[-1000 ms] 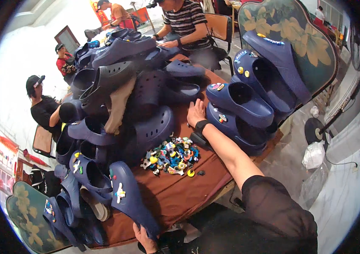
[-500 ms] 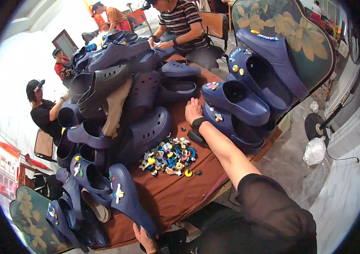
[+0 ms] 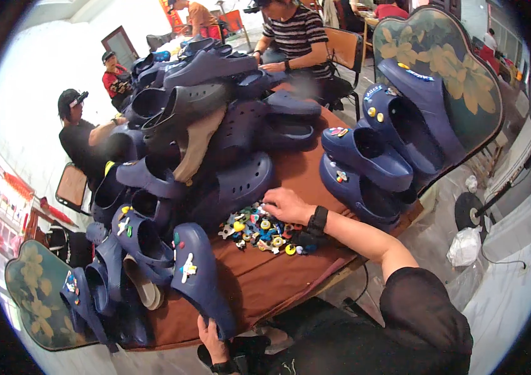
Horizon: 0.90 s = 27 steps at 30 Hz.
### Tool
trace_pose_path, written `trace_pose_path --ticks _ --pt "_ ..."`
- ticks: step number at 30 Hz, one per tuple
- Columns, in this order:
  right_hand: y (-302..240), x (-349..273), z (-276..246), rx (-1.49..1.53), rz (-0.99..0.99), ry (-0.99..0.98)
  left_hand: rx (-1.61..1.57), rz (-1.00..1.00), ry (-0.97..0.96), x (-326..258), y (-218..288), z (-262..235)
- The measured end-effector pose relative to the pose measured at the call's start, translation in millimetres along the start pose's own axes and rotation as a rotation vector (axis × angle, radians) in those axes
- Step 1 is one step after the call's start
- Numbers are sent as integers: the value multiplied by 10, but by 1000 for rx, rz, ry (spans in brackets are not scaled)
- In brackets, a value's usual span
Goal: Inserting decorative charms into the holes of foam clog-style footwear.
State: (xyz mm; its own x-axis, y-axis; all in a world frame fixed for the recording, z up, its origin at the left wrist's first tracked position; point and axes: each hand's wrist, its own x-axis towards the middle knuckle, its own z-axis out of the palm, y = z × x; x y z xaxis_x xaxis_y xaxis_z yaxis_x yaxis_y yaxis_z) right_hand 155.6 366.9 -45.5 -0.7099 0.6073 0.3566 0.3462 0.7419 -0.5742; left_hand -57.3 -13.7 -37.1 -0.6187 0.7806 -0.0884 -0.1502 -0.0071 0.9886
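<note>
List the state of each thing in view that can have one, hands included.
Left hand: closed on the near clog
Near clog: tilted, charms attached
Right hand: bent over the loose charms, grip unclear
Loose charms: heaped, unattached
Clogs on the right: grouped closely, charms attached
Holed clog at centre: no charms visible
Brown cloth: spread out, creased
White plastic bag: crumpled

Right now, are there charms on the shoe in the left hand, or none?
On: the navy clog in the left hand shows a white charm on its upper, with smaller coloured charms near it.
</note>
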Motion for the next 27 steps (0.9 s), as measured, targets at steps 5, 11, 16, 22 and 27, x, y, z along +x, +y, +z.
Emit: trace_pose_path --ticks 5,11,16,22,27 --pt "-392 399 -39 -205 -260 335 49 -27 67 -14 -7 -10" --pt "-593 1058 75 -679 -585 119 73 -3 62 -28 50 -5" --pt "-750 1257 -127 -784 -540 -41 -60 22 -23 0 -53 -1" --pt "-876 1138 -760 -548 -437 -242 -92 30 -27 -26 24 -7" --pt "-1013 964 -1321 -489 -336 -150 142 91 150 40 318 -150"
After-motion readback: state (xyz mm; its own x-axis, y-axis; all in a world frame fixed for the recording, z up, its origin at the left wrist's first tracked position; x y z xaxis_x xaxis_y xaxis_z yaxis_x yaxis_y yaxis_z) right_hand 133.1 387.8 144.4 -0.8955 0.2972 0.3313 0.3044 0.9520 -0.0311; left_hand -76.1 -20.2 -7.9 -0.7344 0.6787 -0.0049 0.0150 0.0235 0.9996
